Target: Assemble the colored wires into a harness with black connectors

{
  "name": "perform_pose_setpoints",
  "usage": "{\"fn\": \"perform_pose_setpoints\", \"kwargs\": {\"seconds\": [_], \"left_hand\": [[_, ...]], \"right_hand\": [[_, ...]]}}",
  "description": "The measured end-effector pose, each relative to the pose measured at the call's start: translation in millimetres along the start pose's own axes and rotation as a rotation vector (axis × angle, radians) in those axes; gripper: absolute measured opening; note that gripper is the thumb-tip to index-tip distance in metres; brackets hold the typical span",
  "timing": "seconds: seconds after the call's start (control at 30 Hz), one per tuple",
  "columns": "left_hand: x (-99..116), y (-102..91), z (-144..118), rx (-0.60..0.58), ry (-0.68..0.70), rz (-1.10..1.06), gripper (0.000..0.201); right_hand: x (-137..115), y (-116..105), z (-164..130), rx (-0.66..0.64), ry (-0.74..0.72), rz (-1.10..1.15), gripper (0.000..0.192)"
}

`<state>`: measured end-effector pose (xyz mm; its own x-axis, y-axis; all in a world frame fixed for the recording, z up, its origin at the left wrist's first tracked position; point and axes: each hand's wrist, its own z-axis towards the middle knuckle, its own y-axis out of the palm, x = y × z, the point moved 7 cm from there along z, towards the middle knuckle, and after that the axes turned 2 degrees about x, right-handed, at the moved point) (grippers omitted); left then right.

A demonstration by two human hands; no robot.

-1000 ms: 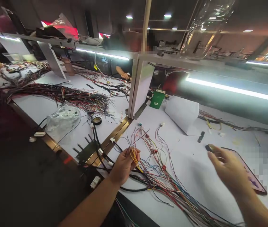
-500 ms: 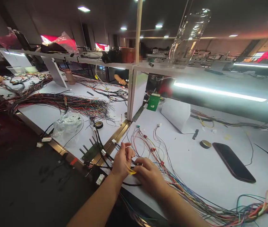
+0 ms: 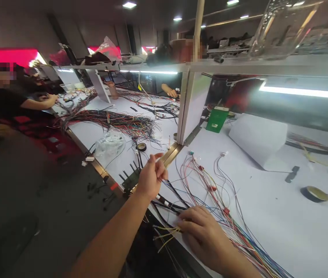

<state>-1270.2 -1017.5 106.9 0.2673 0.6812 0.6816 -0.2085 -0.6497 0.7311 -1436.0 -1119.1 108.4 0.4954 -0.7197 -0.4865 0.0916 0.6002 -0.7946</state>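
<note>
My right hand (image 3: 206, 235) is closed on a small bunch of yellow wires (image 3: 166, 233), whose loose ends fan out to the left past the table's front edge. Black sleeved cables (image 3: 178, 193) run beside its fingertips and pass behind my left hand (image 3: 151, 179). That left hand is raised over the metal strip, its fingers loosely bent and apart, with nothing visible in them. Just right of both hands lies a bundle of coloured wires (image 3: 236, 227) with red connectors (image 3: 212, 188) and a teal connector (image 3: 191, 153).
A green block with upright pegs (image 3: 127, 179) stands left of my left hand. Tape rolls (image 3: 314, 194), a green box (image 3: 217, 119), a clear bag (image 3: 110, 143) and a dark wire pile (image 3: 117, 121) lie about. Co-workers' hands (image 3: 169, 90) show farther back.
My hands have moved apart: the left up and away, the right lower with the yellow wires. The view has swung left, bringing a co-worker into sight at the left.
</note>
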Motion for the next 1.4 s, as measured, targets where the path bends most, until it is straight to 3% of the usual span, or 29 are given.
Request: {"fn": "perform_pose_setpoints", "kwargs": {"seconds": [0.1, 0.17, 0.23, 0.33, 0.4, 0.57, 0.7, 0.87, 1.03, 1.13, 1.27, 1.4], "left_hand": [[-1.5, 5.6, -12.7, -0.074, -0.058, 0.124, 0.045], [-5.9, 10.2, -22.6, -0.122, -0.089, 0.124, 0.045], [-8.6, 13.3, -29.5, -0.146, -0.109, 0.094, 0.043], [-8.5, 14.7, -33.7, -0.159, -0.139, 0.036, 0.043], [-7.4, 14.9, -36.0, -0.177, -0.164, -0.006, 0.043], [-16.6, 20.5, -57.5, -0.264, -0.277, -0.046, 0.045], [-25.1, 28.5, -70.9, -0.321, -0.319, -0.063, 0.044], [-21.3, 19.1, -40.1, -0.151, -0.276, -0.192, 0.036], [-31.8, 4.7, 1.0, 0.039, -0.472, -0.464, 0.034], [-42.2, -6.4, 14.8, 0.163, -0.557, -0.512, 0.034], [-54.5, -11.7, 18.8, 0.077, -0.587, -0.317, 0.03], [-55.4, -14.7, 13.3, -0.059, -0.416, 0.233, 0.023]], "right_hand": [[-0.7, -23.2, 10.6, 0.18, 0.035, -0.014, 0.032], [-2.6, -32.8, 25.1, 0.231, 0.042, -0.096, 0.036], [-2.5, -32.4, 41.2, 0.211, 0.033, -0.174, 0.039], [4.8, -16.8, 53.1, 0.105, 0.02, -0.223, 0.023], [10.6, -6.1, 49.0, 0.053, 0.026, -0.23, 0.019], [14.1, -5.8, 28.9, 0.119, 0.164, -0.259, 0.034], [15.6, -0.6, 26.1, -0.029, 0.204, -0.307, 0.025], [38.8, -16.5, 14.5, -0.002, 0.283, -0.306, 0.026], [82.5, -51.5, -4.7, 0.174, 0.669, -0.181, 0.027], [92.3, -47.9, -4.5, 0.022, 0.707, -0.155, 0.021], [84.5, -34.5, 3.4, -0.1, 0.56, -0.155, 0.021], [80.7, -24.1, 8.7, -0.186, 0.519, -0.244, 0.023]]}}
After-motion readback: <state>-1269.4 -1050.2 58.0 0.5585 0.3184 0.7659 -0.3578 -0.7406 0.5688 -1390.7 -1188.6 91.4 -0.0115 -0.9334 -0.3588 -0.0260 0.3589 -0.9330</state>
